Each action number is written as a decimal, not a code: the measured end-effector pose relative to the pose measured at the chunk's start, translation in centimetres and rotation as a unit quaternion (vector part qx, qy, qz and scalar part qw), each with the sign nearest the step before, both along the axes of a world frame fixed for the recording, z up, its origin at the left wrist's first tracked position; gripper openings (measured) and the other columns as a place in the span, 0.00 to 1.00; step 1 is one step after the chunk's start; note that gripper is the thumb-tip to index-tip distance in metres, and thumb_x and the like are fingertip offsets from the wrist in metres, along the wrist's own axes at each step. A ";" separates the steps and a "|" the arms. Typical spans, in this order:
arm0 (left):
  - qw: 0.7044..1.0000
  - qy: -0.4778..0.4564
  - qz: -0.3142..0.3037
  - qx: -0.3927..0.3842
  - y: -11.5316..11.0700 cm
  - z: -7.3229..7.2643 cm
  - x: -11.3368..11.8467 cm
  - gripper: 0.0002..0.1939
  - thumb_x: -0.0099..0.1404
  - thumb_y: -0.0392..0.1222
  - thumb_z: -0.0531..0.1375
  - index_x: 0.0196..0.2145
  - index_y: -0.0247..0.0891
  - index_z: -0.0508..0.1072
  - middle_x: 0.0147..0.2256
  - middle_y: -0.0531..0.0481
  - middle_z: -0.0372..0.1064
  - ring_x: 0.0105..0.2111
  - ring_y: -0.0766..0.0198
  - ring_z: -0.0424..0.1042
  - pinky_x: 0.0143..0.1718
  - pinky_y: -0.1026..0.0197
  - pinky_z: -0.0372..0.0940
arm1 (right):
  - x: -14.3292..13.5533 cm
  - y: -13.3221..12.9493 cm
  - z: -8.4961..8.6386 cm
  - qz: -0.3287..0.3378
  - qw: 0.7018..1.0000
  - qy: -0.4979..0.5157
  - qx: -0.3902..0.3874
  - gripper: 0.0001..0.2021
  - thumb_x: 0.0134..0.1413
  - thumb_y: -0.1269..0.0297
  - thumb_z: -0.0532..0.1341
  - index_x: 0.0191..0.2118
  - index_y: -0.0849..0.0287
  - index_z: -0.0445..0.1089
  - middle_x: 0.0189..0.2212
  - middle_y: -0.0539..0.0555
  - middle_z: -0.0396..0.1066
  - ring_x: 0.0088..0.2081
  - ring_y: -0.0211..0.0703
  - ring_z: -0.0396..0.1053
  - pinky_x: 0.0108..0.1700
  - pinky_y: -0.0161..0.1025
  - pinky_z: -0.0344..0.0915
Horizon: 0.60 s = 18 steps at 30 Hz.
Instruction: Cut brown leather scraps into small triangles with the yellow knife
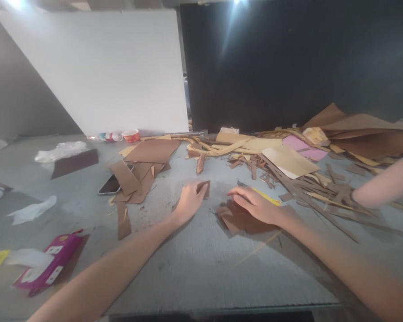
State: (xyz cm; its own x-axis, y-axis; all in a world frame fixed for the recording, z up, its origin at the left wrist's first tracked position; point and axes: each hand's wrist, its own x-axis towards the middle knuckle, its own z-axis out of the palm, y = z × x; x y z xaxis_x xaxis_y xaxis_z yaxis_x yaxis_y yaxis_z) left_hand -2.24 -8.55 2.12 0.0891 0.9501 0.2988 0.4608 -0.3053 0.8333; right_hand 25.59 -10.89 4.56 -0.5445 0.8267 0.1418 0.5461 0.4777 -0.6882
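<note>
My left hand is closed, with a small brown piece of sheet material between thumb and fingers, just above the grey tabletop. To its right, my right hand reaches over a loose stack of brown pieces. Its fingers point left, stretched and slightly apart, and I see nothing gripped in them. Right behind that hand lies a yellow-handled cutter, partly covered by the hand. Whether the fingers touch the stack I cannot tell.
Brown strips and scraps heap at the right, where another person's forearm reaches in. A phone lies partly under brown sheets. A purple wipes packet is front left. White and black panels stand behind.
</note>
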 end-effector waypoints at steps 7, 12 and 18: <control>0.974 0.164 0.127 0.095 1.6 -0.9 -2.1 0.35 0.63 0.25 0.54 0.68 0.32 0.67 0.58 0.32 0.71 0.59 0.41 0.67 0.65 0.36 0.61 | 2.0 0.7 1.8 0.093 0.992 -0.076 -0.027 0.20 0.69 0.49 0.64 0.60 0.50 0.73 0.54 0.59 0.76 0.57 0.58 0.70 0.63 0.54 0.62; 0.960 0.205 0.119 0.149 -0.8 0.0 -0.1 0.40 0.60 0.23 0.53 0.69 0.39 0.65 0.66 0.35 0.62 0.66 0.41 0.59 0.67 0.34 0.57 | 3.7 1.2 2.8 0.084 0.985 -0.142 -0.054 0.22 0.56 0.49 0.73 0.52 0.51 0.73 0.54 0.59 0.72 0.53 0.59 0.68 0.57 0.55 0.65; 0.963 0.251 -0.055 0.084 -4.4 0.3 3.1 0.16 0.72 0.49 0.66 0.55 0.43 0.78 0.61 0.40 0.69 0.64 0.42 0.62 0.67 0.34 0.57 | 4.4 1.9 2.4 0.093 0.970 -0.220 -0.034 0.20 0.53 0.42 0.73 0.41 0.51 0.74 0.57 0.56 0.69 0.61 0.65 0.65 0.68 0.63 0.54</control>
